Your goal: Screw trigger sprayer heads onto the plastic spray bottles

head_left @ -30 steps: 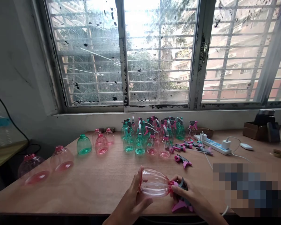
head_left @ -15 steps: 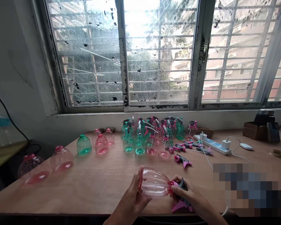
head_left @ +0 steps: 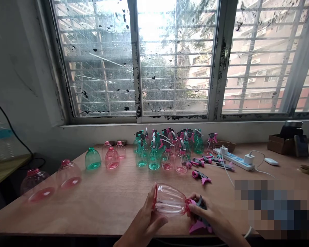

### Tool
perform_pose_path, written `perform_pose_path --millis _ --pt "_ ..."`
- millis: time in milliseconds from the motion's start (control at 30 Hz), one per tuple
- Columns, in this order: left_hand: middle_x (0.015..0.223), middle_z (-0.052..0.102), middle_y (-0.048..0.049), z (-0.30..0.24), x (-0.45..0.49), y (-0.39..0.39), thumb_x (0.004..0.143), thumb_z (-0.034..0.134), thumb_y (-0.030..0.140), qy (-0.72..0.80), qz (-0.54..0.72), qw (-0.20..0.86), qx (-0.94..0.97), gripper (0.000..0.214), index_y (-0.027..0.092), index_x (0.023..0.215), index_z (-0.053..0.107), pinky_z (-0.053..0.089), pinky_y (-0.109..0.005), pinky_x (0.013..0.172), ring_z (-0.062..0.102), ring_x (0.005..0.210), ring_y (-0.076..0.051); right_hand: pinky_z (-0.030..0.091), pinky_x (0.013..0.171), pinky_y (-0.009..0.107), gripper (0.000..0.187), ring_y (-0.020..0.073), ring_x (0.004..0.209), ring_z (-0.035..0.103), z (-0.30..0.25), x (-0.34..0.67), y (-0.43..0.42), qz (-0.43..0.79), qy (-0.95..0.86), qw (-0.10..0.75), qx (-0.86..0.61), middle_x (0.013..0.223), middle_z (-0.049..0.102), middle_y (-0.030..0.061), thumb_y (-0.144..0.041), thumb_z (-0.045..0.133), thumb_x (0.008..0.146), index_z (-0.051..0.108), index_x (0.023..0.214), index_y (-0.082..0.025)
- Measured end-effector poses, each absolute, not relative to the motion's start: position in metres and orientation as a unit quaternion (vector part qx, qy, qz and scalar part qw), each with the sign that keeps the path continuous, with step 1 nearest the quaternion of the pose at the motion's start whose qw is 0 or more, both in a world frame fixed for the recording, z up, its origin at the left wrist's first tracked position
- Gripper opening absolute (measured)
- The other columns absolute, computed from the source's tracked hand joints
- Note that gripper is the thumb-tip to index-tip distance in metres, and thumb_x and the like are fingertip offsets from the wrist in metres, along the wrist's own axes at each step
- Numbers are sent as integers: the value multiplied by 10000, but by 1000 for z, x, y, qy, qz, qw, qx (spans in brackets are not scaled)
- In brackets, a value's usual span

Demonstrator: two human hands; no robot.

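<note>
A clear pink bottle (head_left: 170,199) lies sideways in the air above the front of the table, its base to the left and its neck to the right. My left hand (head_left: 144,219) cups the base, with the thumb held a little off the bottle's lower side. At the neck, my right hand (head_left: 213,216) pinches the pink collar of a pink and black trigger sprayer (head_left: 200,227). The sprayer's collar sits against the bottle's mouth; how far it is threaded on is hidden by the fingers. A loose trigger sprayer (head_left: 201,176) lies just beyond my right hand.
Green and pink bottles with sprayers (head_left: 167,154) stand grouped near the window wall. Several bottles without sprayers, including a green bottle (head_left: 92,159), stand to the left. More loose sprayers (head_left: 208,160) lie by a white power strip (head_left: 237,160). A blurred-out patch (head_left: 275,209) covers the right front.
My left thumb has straightened and moved slightly away from the bottle's underside. The bottle and my right hand stay almost where they were.
</note>
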State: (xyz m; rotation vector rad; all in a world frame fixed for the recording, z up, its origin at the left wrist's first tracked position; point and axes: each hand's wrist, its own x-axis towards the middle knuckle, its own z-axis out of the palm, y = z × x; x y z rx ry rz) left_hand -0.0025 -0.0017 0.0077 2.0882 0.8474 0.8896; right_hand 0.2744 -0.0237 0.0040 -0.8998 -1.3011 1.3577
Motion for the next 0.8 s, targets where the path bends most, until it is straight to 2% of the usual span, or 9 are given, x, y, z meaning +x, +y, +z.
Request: perform_pose_path --millis 133,267,500,800 --pt "1694 206 -100 9 -2 -3 961 592 500 329 350 341 808 884 284 1624 49 216 -485 1260 249 1536 -330 462 601 258 414 147 615 618 1 275 -22 564 -538 506 -369 705 706 6 -543 808 774 622 861 -183" --pt "1688 221 -103 12 -1 -7 956 630 427 336 352 324 811 902 291 1623 38 260 -482 1244 289 1517 -346 467 595 249 395 143 609 625 0 275 -22 572 -534 510 -358 714 709 1 -522 806 788 623 890 -187" --pt "1655 273 -94 12 2 -7 918 655 235 317 357 332 813 969 332 1609 -17 470 -377 1095 581 1264 -267 465 602 248 388 136 612 618 1 275 -23 568 -538 510 -359 707 707 0 -520 803 794 620 882 -189" --pt "1643 277 -95 12 2 -8 891 664 189 314 364 325 815 979 337 1606 14 477 -372 1077 569 1252 -266 456 593 241 380 134 605 621 1 275 -22 566 -541 509 -357 706 713 -1 -507 794 808 610 890 -185"
